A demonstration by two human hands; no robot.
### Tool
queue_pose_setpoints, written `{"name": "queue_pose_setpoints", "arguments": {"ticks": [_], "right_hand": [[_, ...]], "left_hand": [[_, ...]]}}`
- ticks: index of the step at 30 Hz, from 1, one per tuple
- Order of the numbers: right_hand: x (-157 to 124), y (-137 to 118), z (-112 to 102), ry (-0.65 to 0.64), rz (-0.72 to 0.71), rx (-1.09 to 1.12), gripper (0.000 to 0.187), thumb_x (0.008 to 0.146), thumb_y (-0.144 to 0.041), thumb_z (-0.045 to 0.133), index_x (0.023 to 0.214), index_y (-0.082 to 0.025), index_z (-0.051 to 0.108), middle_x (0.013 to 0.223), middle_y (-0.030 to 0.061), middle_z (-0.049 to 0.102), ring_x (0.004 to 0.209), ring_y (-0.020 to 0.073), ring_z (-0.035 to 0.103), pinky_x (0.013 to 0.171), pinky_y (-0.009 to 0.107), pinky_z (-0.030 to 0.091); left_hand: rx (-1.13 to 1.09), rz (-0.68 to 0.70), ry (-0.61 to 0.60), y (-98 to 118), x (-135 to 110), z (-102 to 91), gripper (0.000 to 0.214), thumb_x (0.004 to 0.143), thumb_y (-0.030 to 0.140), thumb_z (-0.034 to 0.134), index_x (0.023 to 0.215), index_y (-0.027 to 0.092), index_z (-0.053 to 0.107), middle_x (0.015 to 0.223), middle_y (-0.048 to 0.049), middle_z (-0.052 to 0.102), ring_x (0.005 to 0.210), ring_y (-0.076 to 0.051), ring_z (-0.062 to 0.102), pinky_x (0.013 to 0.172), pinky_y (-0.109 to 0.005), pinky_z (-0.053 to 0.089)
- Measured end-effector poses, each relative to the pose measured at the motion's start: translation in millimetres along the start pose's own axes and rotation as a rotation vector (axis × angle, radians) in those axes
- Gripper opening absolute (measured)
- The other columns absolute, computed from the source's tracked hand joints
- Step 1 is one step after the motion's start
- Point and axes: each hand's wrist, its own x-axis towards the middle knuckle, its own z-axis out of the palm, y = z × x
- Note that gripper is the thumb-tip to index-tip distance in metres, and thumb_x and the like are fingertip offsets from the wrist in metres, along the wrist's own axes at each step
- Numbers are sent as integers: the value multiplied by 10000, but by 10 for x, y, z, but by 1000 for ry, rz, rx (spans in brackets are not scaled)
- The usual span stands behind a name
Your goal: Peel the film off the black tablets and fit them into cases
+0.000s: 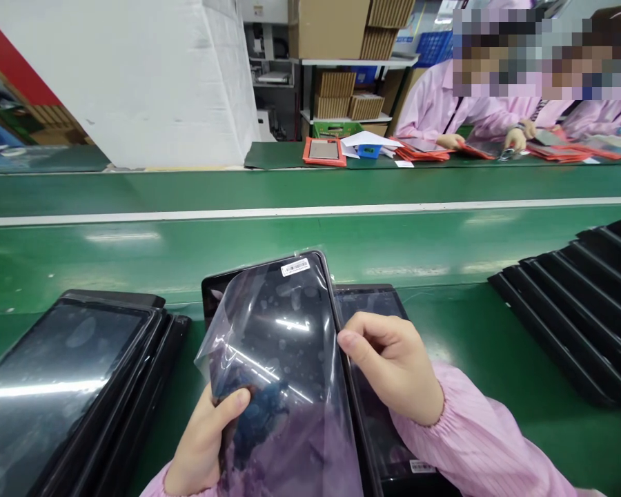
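Note:
A black tablet (274, 331) with a barcode label near its top edge is tilted up in front of me. Loose clear plastic film (220, 331) covers its screen and lifts away at the upper left corner. My left hand (207, 428) is closed on the tablet's left side, thumb on the front and the other fingers hidden behind. At the right edge, my right hand (388, 366) has its fingers curled and its thumb and forefinger pinched against the film or frame; which of the two I cannot tell. Behind them lies another dark tablet (383, 400) on the green surface.
A stack of film-covered tablets (67, 373) stands at the left. At the right, several black tablets (579, 304) lean in an overlapping row. Beyond the green belt (186, 190), co-workers in pink sleeves (429, 103) handle tablets with red edges. A small red-framed tablet (324, 150) lies opposite.

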Motion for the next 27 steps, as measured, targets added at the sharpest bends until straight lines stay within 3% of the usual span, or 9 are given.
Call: {"name": "queue_pose_setpoints", "arguments": {"ticks": [6,19,24,27], "right_hand": [[-9,23,-24,20,-97,-61,360,947,-300,531,602,-197,511,500,-47,425,452,81,361,423,217,302],[14,51,-26,26,-152,-36,322,929,-234,548,611,-188,526,496,-59,435,445,70,367,418,195,299],[17,70,-25,14,-67,44,326,945,-299,546,637,-194,540,531,-43,485,483,90,433,462,211,356],[-6,46,-19,-166,72,219,231,941,-391,562,815,-201,598,637,-22,567,576,124,530,540,240,432]], "left_hand": [[-43,-60,-15,-3,-20,2,787,446,332,942,1157,177,643,819,-57,764,938,-358,731,776,-402,629],[-64,-119,-21,-4,-38,13,766,509,273,889,1218,166,618,874,-72,773,875,-347,744,727,-409,630],[-33,-95,4,-37,14,-17,689,525,289,894,1159,171,652,847,-59,764,800,-306,747,711,-378,626],[-46,24,67,-85,102,-17,706,557,349,885,1199,184,642,891,-54,756,869,-289,740,759,-359,619]]}}
